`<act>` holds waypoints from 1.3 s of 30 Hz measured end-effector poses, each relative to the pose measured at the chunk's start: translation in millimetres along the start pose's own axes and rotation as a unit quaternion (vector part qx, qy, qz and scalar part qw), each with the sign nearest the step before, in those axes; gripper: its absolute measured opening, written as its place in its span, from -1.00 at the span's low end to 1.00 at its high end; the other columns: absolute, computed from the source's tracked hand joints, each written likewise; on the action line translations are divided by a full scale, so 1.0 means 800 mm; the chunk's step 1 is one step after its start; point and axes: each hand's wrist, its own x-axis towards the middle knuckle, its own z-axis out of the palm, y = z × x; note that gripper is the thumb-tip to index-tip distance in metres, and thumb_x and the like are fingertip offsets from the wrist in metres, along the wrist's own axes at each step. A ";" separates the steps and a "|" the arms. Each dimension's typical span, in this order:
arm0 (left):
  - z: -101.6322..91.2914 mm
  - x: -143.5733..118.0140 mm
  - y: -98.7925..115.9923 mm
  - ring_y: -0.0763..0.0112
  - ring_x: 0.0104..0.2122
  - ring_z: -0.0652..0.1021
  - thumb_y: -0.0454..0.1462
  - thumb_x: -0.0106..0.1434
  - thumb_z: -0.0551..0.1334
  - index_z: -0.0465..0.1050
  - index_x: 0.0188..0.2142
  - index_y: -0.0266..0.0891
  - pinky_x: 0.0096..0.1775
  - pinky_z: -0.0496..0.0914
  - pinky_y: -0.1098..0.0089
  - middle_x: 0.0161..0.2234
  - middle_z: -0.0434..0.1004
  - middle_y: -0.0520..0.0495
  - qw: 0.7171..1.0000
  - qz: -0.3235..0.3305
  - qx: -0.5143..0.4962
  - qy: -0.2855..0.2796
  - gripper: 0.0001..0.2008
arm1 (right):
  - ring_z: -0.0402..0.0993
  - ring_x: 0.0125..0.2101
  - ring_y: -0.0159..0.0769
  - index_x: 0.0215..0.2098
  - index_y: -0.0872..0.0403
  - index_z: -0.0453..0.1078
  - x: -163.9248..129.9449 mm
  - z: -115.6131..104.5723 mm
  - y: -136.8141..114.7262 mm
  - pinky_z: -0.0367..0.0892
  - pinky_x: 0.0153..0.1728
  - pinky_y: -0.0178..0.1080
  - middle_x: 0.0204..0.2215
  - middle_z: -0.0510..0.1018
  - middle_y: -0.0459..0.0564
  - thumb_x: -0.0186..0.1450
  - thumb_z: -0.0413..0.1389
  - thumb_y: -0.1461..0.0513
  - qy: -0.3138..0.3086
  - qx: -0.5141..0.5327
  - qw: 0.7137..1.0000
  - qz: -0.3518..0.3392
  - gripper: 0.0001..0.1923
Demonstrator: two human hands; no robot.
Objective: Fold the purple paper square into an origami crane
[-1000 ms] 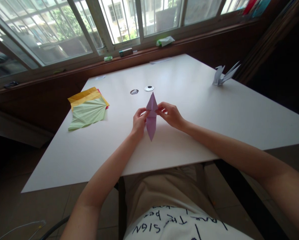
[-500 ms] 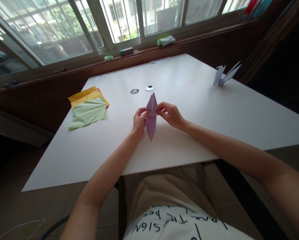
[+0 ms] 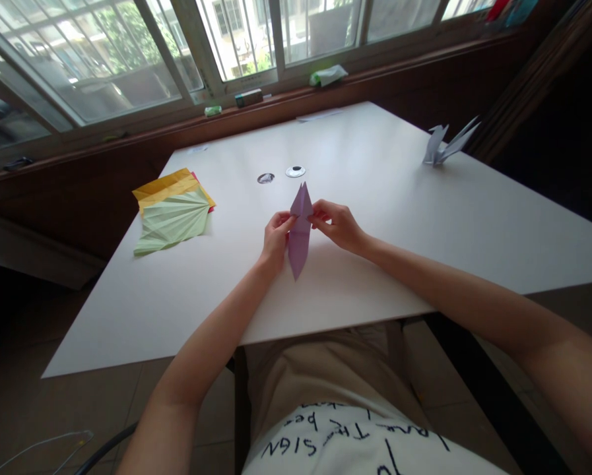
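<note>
Both of your hands pinch a purple folded paper piece (image 3: pixel 299 234) at its narrow middle, your left hand (image 3: pixel 274 239) on its left side and your right hand (image 3: pixel 338 226) on its right, fingertips closed on the paper. The piece is a long, slim diamond with sharp creases, one point aimed at the far edge of the table and the other at the near edge, and it sits near the middle of the table, a little toward your side. The paper looks thin and matte. The table (image 3: pixel 394 251) is a plain, smooth white top with square edges. Just past the paper piece, toward the far edge, lie two small round discs (image 3: pixel 295 171), one white with a dark centre and one greyer. Near the left edge lies a stack of paper sheets (image 3: pixel 173 211): a pale green sheet creased into a fan of pleats on top, yellow and a sliver of red beneath. Near the far right corner stands a finished white paper crane (image 3: pixel 441 144) with pointed wings raised. Behind the table runs a dark wooden windowsill (image 3: pixel 286 99) with a few small items on it, below wide sliding windows (image 3: pixel 127 53) that let in daylight. The floor under the table is dim.
</note>
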 end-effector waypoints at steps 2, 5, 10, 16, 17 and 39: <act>0.000 0.000 -0.001 0.51 -0.47 0.42 -0.19 0.03 0.26 0.35 -0.40 -0.21 -0.46 0.24 0.49 -0.45 0.41 0.04 1.000 0.000 0.004 -0.001 -0.83 | 0.37 -0.52 -0.38 -0.44 0.09 0.30 0.000 0.000 0.001 0.33 -0.44 -0.27 -0.56 0.43 -0.09 0.18 0.06 0.18 -0.003 -0.007 1.000 0.002 -0.87; 0.001 0.001 -0.001 0.52 -0.47 0.41 -0.22 0.03 0.25 0.34 -0.42 -0.22 -0.45 0.25 0.49 -0.45 0.40 0.04 1.000 0.006 0.013 -0.002 -0.85 | 0.37 -0.52 -0.38 -0.45 0.10 0.29 -0.001 0.000 0.002 0.32 -0.45 -0.27 -0.56 0.43 -0.08 0.17 0.06 0.22 -0.005 -0.019 1.000 0.000 -0.90; 0.002 0.001 0.000 0.51 -0.46 0.40 -0.23 0.05 0.23 0.34 -0.43 -0.23 -0.42 0.27 0.48 -0.45 0.41 0.03 0.999 0.012 0.048 0.004 -0.88 | 0.37 -0.52 -0.38 -0.48 0.10 0.27 -0.001 0.000 0.003 0.29 -0.46 -0.29 -0.56 0.42 -0.08 0.16 0.04 0.25 -0.009 -0.032 0.999 -0.003 -0.92; 0.004 -0.002 0.003 0.50 -0.45 0.41 -0.25 0.06 0.21 0.33 -0.45 -0.23 -0.38 0.30 0.45 -0.46 0.39 0.03 0.998 0.025 0.059 0.001 -0.91 | 0.36 -0.51 -0.38 -0.47 0.11 0.28 -0.001 0.000 0.002 0.28 -0.46 -0.30 -0.55 0.42 -0.08 0.16 0.04 0.26 -0.010 -0.035 0.999 -0.008 -0.92; 0.004 -0.002 0.003 0.50 -0.46 0.41 -0.25 0.06 0.21 0.33 -0.45 -0.23 -0.39 0.30 0.45 -0.46 0.39 0.03 0.998 0.026 0.060 0.001 -0.91 | 0.35 -0.51 -0.39 -0.47 0.11 0.28 -0.001 0.000 0.002 0.27 -0.46 -0.30 -0.56 0.42 -0.08 0.16 0.04 0.26 -0.011 -0.036 0.999 -0.007 -0.93; 0.004 -0.004 0.005 0.53 -0.48 0.39 -0.24 0.03 0.21 0.31 -0.45 -0.24 -0.44 0.27 0.50 -0.49 0.37 0.06 0.999 0.013 0.044 -0.022 -0.88 | 0.32 -0.53 -0.40 -0.48 0.10 0.24 -0.001 -0.001 0.004 0.22 -0.47 -0.32 -0.56 0.42 -0.08 0.19 0.00 0.24 -0.023 -0.067 0.997 -0.022 -0.89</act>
